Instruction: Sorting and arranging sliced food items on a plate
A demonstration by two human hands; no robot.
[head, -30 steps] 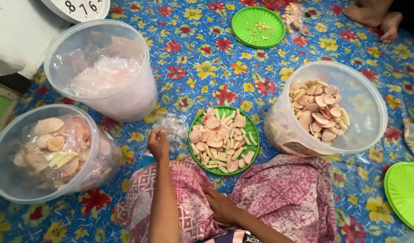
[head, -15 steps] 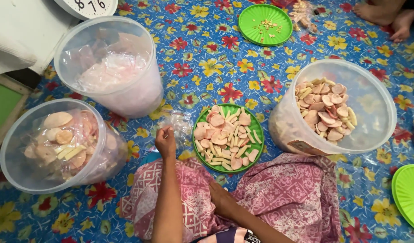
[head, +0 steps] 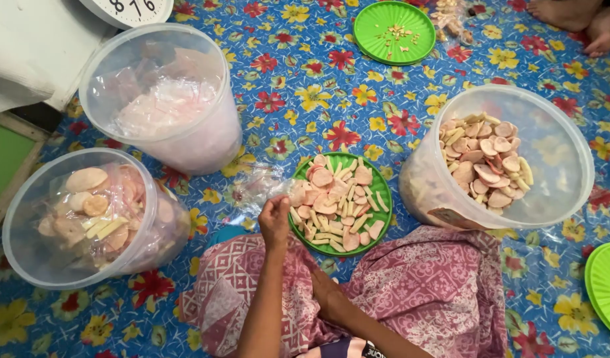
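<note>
The clear plastic bag (head: 255,189) is pinched in the left hand (head: 275,222), at nine o'clock of the green plate (head: 382,182). The right hand (head: 328,295) rests on the lap; its grip is unclear.

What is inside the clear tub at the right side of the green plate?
The clear tub holds pink round crackers and pale sticks, heaped to its left side. What lies beneath the top layer is covered.

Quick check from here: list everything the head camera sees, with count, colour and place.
Clear tubs: three; two left, one right with crackers.
Green plates: three; centre with crackers, top, right edge.
Crackers: many, pink and cream, centre plate.
Clear plastic bag: one, left of centre plate.
Floral mat: one, blue.
Clock: one, white, top left.
Another person's feet: top right.
Patterned pink cloth: on lap.
Left hand: at bag.
Right hand: on lap.
</note>
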